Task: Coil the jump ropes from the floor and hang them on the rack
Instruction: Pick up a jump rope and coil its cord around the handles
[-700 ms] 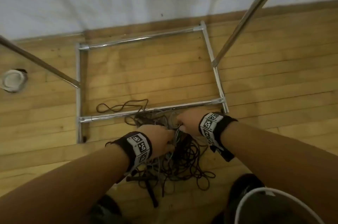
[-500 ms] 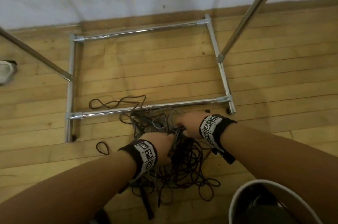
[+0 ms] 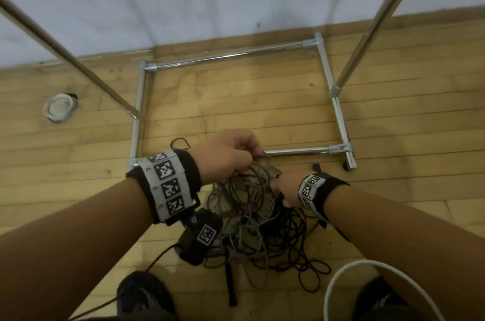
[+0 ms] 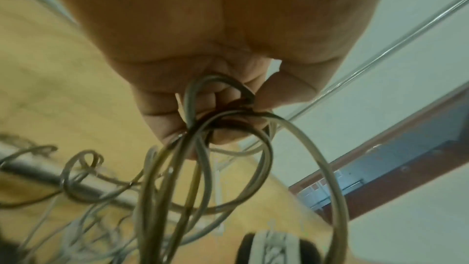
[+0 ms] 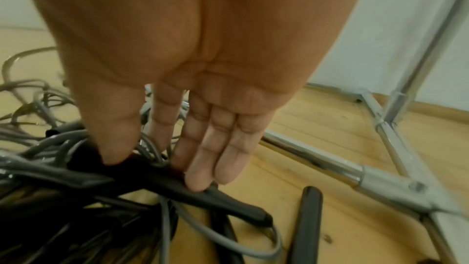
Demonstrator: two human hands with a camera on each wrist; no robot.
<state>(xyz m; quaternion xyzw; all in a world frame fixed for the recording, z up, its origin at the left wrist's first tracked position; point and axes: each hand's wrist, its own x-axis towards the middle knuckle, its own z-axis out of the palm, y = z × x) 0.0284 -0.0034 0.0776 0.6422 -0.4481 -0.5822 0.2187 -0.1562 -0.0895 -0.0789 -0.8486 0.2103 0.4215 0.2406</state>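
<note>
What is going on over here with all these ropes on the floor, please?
A person stands over a tangled pile of jump ropes lying on the wooden floor at the base of the metal rack. Their left hand grips a bunch of grey loops above the pile, while the right hand lays straight fingers on a black handle in the tangle. No rope is seen hanging on the rack yet.

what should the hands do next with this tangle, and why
Probably close the right hand on the black handle it rests on and draw it out of the pile. The left hand grips several tangled rope loops raised above the floor, so one free end is needed before coiling.
</note>
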